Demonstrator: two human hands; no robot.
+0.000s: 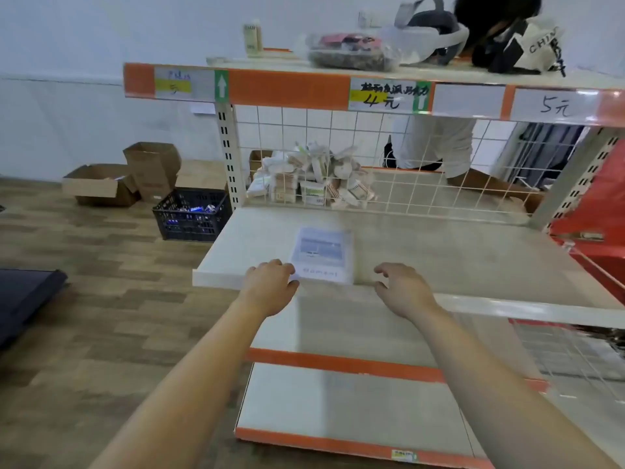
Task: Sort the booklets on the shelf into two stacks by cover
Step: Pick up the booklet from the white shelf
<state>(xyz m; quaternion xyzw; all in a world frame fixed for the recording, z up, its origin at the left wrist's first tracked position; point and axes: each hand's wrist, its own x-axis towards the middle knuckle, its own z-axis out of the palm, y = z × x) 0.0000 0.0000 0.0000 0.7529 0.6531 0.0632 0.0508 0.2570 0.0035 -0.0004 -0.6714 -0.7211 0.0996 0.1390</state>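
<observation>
My left hand [270, 286] touches the booklet [321, 252] corner, grip unclear; my right hand [402, 289] is relaxed, empty. Advise lifting one copy only.

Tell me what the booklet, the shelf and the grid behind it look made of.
Booklet: paper, probably with a glossy cover or sleeve; printed picture, faint sheen.
Shelf: likely painted metal or laminate, matte off-white; thin flat edge.
Grid: coated wire, white; thin crossing rods.
</observation>
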